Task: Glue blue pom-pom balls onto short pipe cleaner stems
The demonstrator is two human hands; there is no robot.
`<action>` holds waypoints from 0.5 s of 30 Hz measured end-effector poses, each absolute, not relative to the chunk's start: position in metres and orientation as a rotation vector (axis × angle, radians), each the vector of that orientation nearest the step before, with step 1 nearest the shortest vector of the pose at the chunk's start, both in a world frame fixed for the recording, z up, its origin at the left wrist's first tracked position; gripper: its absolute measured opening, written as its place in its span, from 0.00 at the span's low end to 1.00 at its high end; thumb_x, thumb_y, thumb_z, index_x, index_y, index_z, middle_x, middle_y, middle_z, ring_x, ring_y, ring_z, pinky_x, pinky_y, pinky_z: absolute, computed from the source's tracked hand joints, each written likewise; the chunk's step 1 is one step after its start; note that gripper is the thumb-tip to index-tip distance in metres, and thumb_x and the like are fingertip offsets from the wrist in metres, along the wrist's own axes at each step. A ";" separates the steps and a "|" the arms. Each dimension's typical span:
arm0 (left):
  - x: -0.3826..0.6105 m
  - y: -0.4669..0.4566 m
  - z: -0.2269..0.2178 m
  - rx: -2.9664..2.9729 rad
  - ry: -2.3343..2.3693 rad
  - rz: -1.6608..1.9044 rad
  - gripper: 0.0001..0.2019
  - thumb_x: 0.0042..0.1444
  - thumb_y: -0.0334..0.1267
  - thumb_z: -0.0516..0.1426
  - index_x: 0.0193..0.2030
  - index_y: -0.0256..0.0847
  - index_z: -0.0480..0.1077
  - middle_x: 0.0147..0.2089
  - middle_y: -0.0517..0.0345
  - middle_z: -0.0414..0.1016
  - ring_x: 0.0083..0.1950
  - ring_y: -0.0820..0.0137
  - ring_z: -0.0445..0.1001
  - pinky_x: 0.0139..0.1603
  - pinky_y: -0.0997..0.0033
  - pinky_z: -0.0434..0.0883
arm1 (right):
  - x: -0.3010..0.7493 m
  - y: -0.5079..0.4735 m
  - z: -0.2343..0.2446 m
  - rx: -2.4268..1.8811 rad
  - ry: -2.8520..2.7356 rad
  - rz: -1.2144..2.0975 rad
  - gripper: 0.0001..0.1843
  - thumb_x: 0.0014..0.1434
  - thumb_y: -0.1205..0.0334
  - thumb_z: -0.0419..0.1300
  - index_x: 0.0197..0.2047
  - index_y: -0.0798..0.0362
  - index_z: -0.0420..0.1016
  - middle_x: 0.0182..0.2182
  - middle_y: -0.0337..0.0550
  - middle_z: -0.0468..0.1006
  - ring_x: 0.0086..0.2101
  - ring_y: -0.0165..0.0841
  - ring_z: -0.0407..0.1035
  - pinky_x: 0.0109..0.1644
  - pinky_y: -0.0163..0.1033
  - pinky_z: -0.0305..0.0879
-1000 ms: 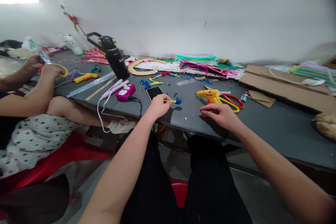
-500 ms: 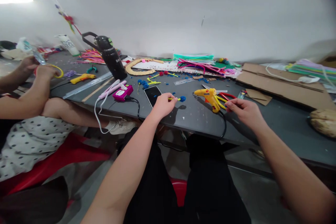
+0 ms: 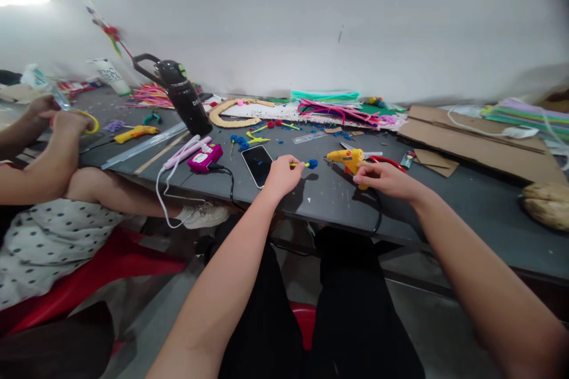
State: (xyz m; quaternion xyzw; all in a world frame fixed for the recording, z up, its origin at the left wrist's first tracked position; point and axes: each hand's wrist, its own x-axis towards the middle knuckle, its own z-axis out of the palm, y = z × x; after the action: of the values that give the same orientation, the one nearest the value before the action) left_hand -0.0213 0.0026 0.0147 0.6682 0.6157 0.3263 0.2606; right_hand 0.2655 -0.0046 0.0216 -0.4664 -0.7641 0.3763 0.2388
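My left hand (image 3: 285, 176) pinches a yellow-green stem tipped with a fuzzy blue ball (image 3: 312, 163), probably a pipe-cleaner flower, just above the table. Beside that hand lies a phone (image 3: 256, 166) with a dark screen. My right hand (image 3: 377, 179) has its fingers closed at the handle of a yellow hot glue gun (image 3: 347, 157), whose nozzle points left toward the blue ball. Part of the handle is hidden by the fingers. Behind the gun lie scissors (image 3: 372, 154) and a red-handled tool (image 3: 391, 161), both partly covered.
A black bottle (image 3: 189, 100), a magenta box (image 3: 205, 157) with cables and a pink pen-like tool (image 3: 182, 153) stand to the left. Pipe cleaners (image 3: 333, 112) and cardboard (image 3: 471, 136) lie along the back. Another person's hands (image 3: 66, 121) work at far left.
My right hand has moved left, from the red and yellow tool handles to the glue gun's handle. My left hand still holds the blue-tipped stem, nearly in place.
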 end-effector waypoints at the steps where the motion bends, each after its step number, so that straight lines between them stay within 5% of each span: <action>1: -0.021 0.004 0.014 1.797 1.677 0.885 0.10 0.56 0.43 0.57 0.33 0.38 0.75 0.33 0.52 0.78 0.34 0.67 0.74 0.39 0.69 0.68 | 0.263 -0.004 0.021 -1.267 -2.103 1.048 0.26 0.50 0.35 0.62 0.28 0.52 0.74 0.27 0.39 0.75 0.30 0.32 0.67 0.37 0.38 0.63; 9: -0.020 0.014 0.010 1.783 1.752 0.888 0.11 0.56 0.43 0.57 0.35 0.38 0.76 0.35 0.49 0.79 0.38 0.64 0.75 0.43 0.68 0.69 | 0.253 -0.003 0.008 -1.236 -2.008 1.076 0.23 0.52 0.38 0.62 0.31 0.52 0.74 0.28 0.39 0.74 0.31 0.33 0.68 0.36 0.37 0.63; 15: -0.020 0.016 0.009 1.858 1.773 0.885 0.10 0.57 0.41 0.56 0.36 0.38 0.76 0.39 0.47 0.79 0.42 0.63 0.76 0.46 0.67 0.69 | 0.247 -0.017 0.011 -1.100 -1.717 1.278 0.23 0.48 0.37 0.66 0.29 0.50 0.71 0.40 0.46 0.79 0.44 0.43 0.72 0.49 0.48 0.70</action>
State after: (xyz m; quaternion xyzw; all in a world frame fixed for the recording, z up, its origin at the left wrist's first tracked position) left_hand -0.0196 0.0157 0.0088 0.6686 0.6380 0.3184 0.2110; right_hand 0.2467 -0.0170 0.0113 -0.4264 -0.6659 0.4955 0.3595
